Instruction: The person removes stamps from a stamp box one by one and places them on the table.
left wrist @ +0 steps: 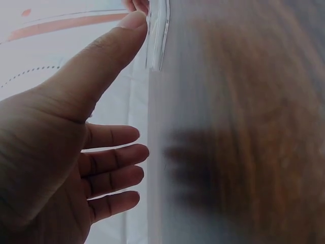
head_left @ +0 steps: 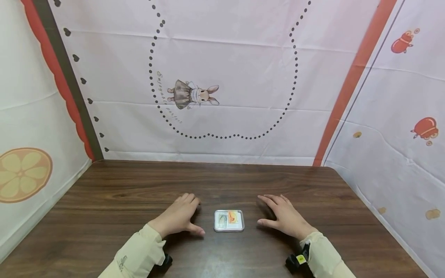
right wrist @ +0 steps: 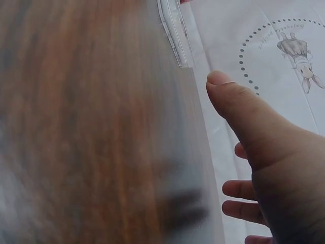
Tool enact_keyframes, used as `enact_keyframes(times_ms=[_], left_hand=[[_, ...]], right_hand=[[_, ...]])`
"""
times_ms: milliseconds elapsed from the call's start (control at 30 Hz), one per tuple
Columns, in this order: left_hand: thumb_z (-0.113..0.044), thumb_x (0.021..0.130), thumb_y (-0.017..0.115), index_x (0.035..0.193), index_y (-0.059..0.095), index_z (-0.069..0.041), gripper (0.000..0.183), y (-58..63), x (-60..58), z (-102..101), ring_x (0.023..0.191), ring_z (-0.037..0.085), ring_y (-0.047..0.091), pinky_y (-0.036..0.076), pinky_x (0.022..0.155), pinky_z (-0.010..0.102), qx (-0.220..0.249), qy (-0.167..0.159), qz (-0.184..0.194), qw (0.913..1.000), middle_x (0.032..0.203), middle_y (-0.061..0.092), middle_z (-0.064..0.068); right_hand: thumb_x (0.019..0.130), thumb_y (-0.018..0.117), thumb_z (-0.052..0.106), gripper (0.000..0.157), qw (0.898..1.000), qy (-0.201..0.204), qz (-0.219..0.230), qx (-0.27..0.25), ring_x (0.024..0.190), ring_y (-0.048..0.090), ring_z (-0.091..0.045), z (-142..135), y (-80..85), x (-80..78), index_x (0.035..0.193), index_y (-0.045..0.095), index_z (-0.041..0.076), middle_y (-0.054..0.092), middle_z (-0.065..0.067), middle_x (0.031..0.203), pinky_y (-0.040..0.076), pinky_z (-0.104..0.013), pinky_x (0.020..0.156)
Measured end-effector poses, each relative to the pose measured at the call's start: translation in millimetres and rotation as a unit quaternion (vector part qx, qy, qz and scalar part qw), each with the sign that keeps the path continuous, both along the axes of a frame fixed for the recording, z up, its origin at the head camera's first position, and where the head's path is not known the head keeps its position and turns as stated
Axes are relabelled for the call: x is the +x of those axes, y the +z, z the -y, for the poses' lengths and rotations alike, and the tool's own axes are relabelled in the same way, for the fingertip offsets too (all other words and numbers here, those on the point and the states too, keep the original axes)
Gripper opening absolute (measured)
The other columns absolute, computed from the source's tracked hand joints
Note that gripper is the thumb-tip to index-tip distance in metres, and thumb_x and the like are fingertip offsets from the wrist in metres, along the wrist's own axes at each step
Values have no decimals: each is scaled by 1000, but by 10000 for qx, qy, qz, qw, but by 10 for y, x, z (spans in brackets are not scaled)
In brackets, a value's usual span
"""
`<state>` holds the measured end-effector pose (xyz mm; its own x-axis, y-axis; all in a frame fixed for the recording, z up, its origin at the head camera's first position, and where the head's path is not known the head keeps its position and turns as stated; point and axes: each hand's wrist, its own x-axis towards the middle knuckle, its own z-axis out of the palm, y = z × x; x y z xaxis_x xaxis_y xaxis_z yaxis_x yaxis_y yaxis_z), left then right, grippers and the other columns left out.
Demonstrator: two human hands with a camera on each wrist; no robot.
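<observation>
A small clear rectangular case [head_left: 229, 227] with rounded corners lies flat on the brown wooden table, a white and orange printed piece showing through its lid. To its left, my left hand [head_left: 180, 216] hovers low with fingers relaxed and thumb stretched toward the case. On the other side my right hand [head_left: 285, 218] mirrors it, thumb apart from loosely bent fingers, nothing held. The case's edge [left wrist: 158, 35] shows beyond the left thumb in the left wrist view. In the right wrist view the case [right wrist: 175, 35] appears past the right thumb.
The dark wood-grain table [head_left: 222, 258] ends at a white printed cloth backdrop [head_left: 236, 85] with a rabbit figure. Cloth panels also stand on the left [head_left: 21, 116] and right [head_left: 399, 146]. Black wrist devices sit under both sleeves.
</observation>
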<state>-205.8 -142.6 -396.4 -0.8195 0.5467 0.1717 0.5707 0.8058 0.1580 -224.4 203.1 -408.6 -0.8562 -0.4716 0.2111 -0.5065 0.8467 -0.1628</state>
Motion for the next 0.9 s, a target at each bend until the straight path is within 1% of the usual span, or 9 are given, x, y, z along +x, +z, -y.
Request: enact_keyframes(times_ms=[233,400,567,900], left_hand=[[-66,58,66,108,54,-2,81,-21,-9,-39,91,17,46,40,84,38,-125,-93,-80,9998,96,51,3],[-65,59,66,108,55,-3,80,-23,-18,-82,90,17,46,40,84,38,-119,-143,-17,9998,97,51,2],[-64,59,67,108,55,-3,79,-16,-20,-119,91,16,46,40,85,38,-145,-121,103,9998,98,52,2],[-63,59,68,109,55,-5,78,6,-27,-169,92,17,47,41,85,39,-239,-196,151,9994,101,53,3]], right_hand=[[75,57,61,70,9999,46,-26,-90,120,46,-23,21,3,16,133,44,23,50,-1,128,24,-52,104],[76,57,61,69,9998,91,28,-153,119,47,-22,39,7,23,132,45,22,51,-1,127,24,-50,105],[76,57,61,68,9998,99,51,-192,118,47,-22,47,5,22,131,46,22,51,-1,127,24,-50,105],[76,57,60,65,9998,129,19,-132,117,49,-22,47,4,19,126,51,19,53,-3,125,23,-51,105]])
